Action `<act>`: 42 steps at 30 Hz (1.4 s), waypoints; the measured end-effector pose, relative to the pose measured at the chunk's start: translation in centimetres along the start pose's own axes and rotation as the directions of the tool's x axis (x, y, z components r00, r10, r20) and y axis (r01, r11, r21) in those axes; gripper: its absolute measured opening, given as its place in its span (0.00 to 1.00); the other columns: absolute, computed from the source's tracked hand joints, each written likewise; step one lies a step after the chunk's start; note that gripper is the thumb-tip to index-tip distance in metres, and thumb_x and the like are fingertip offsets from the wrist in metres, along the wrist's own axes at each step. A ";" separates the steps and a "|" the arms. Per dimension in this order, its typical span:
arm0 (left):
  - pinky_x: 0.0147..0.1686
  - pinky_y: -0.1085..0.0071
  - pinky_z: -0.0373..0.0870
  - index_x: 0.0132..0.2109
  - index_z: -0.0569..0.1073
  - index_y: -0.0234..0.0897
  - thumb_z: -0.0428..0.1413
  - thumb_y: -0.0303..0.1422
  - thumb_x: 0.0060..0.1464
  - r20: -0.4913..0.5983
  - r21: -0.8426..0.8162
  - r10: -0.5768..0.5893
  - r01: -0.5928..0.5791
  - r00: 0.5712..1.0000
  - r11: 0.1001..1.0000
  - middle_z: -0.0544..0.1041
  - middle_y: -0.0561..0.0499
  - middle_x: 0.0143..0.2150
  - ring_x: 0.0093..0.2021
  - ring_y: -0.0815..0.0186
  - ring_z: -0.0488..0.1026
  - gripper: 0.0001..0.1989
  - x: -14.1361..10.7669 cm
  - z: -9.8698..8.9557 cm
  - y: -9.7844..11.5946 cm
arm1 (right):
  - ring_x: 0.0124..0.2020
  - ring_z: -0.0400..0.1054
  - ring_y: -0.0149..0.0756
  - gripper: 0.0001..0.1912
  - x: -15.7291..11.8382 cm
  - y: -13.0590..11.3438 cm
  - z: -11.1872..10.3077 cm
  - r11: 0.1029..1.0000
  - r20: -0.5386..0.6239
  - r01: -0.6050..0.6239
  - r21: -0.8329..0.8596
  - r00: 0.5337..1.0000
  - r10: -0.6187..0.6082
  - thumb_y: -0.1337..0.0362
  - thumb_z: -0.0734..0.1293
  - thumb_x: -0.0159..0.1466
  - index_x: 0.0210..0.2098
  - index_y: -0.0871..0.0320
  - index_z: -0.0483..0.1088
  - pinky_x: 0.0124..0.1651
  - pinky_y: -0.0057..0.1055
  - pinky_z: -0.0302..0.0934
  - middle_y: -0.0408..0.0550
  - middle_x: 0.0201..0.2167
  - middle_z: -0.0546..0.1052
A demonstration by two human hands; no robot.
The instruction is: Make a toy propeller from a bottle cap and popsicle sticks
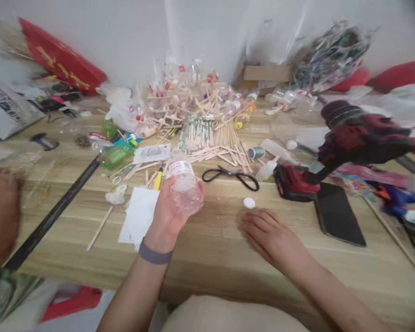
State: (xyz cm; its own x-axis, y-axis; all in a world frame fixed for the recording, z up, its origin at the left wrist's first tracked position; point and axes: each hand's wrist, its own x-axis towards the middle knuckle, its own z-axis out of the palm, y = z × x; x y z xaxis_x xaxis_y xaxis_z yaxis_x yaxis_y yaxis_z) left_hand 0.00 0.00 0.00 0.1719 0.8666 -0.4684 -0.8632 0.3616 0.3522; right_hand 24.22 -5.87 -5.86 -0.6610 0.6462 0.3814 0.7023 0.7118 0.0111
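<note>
A clear plastic bottle with a white label lies tilted in my left hand, its base toward me and its neck pointing away. My fingers wrap around its sides. My right hand lies palm down on the table, fingers stretched out and holding nothing. Just beyond those fingertips is a round white bottle cap. Black-handled scissors lie between the two hands, farther back. A yellow utility knife and white paper sit beside my left hand.
A red and black cordless drill stands at the right, next to a dark phone. Wooden sticks and several bottles crowd the back. A green bottle and a long black strip lie left. Another person's blurred hand shows at the left edge.
</note>
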 end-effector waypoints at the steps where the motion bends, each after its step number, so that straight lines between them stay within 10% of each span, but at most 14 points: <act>1: 0.35 0.68 0.78 0.46 0.69 0.31 0.45 0.37 0.63 -0.001 0.000 0.002 -0.002 1.000 1.000 0.78 0.43 0.34 0.33 0.61 0.79 0.14 -0.1 0.0 0.0 | 0.44 0.72 0.42 0.15 0.2 0.0 0.2 1.000 0.003 0.010 0.000 1.000 -0.010 0.69 0.56 0.70 0.41 0.60 0.75 0.52 0.41 0.62 0.49 0.39 0.80; 12: 0.37 0.71 0.76 0.45 0.71 0.29 0.45 0.38 0.62 0.027 0.077 0.010 -0.012 1.000 0.997 0.78 0.45 0.33 0.34 0.64 0.78 0.17 -0.6 0.0 0.2 | 0.40 0.74 0.45 0.13 1.7 0.3 0.1 0.999 0.084 -0.004 0.048 0.997 0.000 0.72 0.58 0.68 0.38 0.58 0.74 0.47 0.44 0.66 0.51 0.35 0.80; 15: 0.37 0.69 0.75 0.45 0.72 0.30 0.52 0.37 0.58 0.067 0.156 0.026 -0.036 0.997 0.987 0.79 0.46 0.34 0.34 0.62 0.78 0.14 -0.4 -0.6 -1.1 | 0.42 0.75 0.46 0.12 2.2 0.4 -0.4 0.966 0.024 -0.167 0.195 0.986 0.166 0.63 0.59 0.70 0.44 0.58 0.73 0.44 0.44 0.69 0.55 0.39 0.80; 18: 0.43 0.67 0.73 0.46 0.73 0.33 0.63 0.33 0.49 0.134 0.251 0.073 -0.105 0.988 0.962 0.80 0.48 0.38 0.39 0.61 0.78 0.17 -0.8 -1.1 -3.8 | 0.49 0.74 0.47 0.21 2.9 0.1 -1.0 0.580 0.133 -0.409 0.705 0.879 0.458 0.51 0.59 0.69 0.57 0.53 0.66 0.47 0.44 0.70 0.58 0.53 0.75; 21: 0.51 0.61 0.68 0.52 0.72 0.35 0.70 0.31 0.42 0.234 0.358 0.073 -0.156 0.969 0.920 0.79 0.44 0.47 0.50 0.54 0.75 0.29 -1.7 -1.3 -6.2 | 0.56 0.69 0.50 0.34 3.5 -0.6 -1.1 0.042 0.362 -0.413 0.910 0.838 0.408 0.41 0.63 0.63 0.64 0.46 0.58 0.52 0.48 0.68 0.55 0.60 0.69; 24: 0.56 0.58 0.64 0.61 0.66 0.38 0.59 0.42 0.57 0.445 0.689 0.086 -0.403 0.891 0.602 0.75 0.42 0.55 0.56 0.53 0.70 0.27 -2.8 -1.8 -5.9 | 0.58 0.67 0.51 0.36 3.6 -0.8 -0.9 -0.106 0.456 -0.452 0.886 0.805 0.380 0.43 0.70 0.57 0.61 0.45 0.62 0.57 0.49 0.64 0.52 0.59 0.71; 26: 0.56 0.60 0.65 0.64 0.62 0.40 0.55 0.44 0.61 0.477 0.836 0.207 -0.513 0.854 0.194 0.70 0.41 0.61 0.59 0.54 0.67 0.28 -3.5 -2.9 -3.9 | 0.57 0.67 0.51 0.33 3.2 -0.5 -0.6 -0.095 0.451 -0.460 0.883 0.776 0.440 0.44 0.71 0.56 0.58 0.46 0.65 0.58 0.48 0.62 0.52 0.57 0.73; 29: 0.52 0.61 0.68 0.60 0.65 0.39 0.49 0.43 0.63 0.505 0.790 0.465 -0.173 0.727 -0.588 0.72 0.42 0.57 0.53 0.56 0.71 0.22 -4.0 -6.0 0.2 | 0.55 0.69 0.52 0.31 2.2 0.8 -0.3 -0.014 0.377 -0.448 0.894 0.735 0.563 0.43 0.71 0.55 0.54 0.47 0.69 0.56 0.47 0.63 0.52 0.52 0.77; 32: 0.51 0.47 0.65 0.55 0.69 0.32 0.50 0.38 0.61 0.480 0.750 0.573 0.029 0.664 -0.661 0.71 0.33 0.52 0.51 0.45 0.69 0.19 -3.9 -10.2 3.3 | 0.54 0.69 0.53 0.30 1.4 2.1 -0.6 0.068 0.295 -0.438 0.896 0.704 0.646 0.43 0.71 0.55 0.53 0.49 0.70 0.54 0.46 0.64 0.52 0.51 0.77; 36: 0.39 0.53 0.70 0.38 0.73 0.35 0.45 0.33 0.60 0.495 0.686 0.532 0.066 0.687 -0.724 0.73 0.40 0.35 0.37 0.49 0.73 0.12 -3.7 -14.1 4.6 | 0.54 0.69 0.53 0.32 1.2 2.7 -1.0 0.054 0.274 -0.415 0.908 0.688 0.672 0.41 0.70 0.56 0.55 0.50 0.68 0.55 0.47 0.63 0.53 0.52 0.76; 42: 0.40 0.58 0.69 0.40 0.70 0.37 0.44 0.36 0.65 0.635 0.592 0.422 -0.057 0.647 -0.804 0.74 0.43 0.36 0.39 0.52 0.71 0.12 -4.5 -9.8 3.1 | 0.53 0.70 0.51 0.30 1.0 2.7 -0.8 0.057 0.231 -0.385 0.921 0.658 0.717 0.43 0.70 0.57 0.55 0.49 0.68 0.55 0.47 0.63 0.50 0.52 0.77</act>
State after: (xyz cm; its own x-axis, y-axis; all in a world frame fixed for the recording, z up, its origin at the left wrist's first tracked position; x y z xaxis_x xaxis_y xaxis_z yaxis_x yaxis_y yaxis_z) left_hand -8.12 -6.14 -4.76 0.0483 0.9315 0.3605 0.9651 -0.1366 0.2235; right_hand 25.60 -3.52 -4.73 0.0071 0.9989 0.0453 0.0512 0.0449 -0.9977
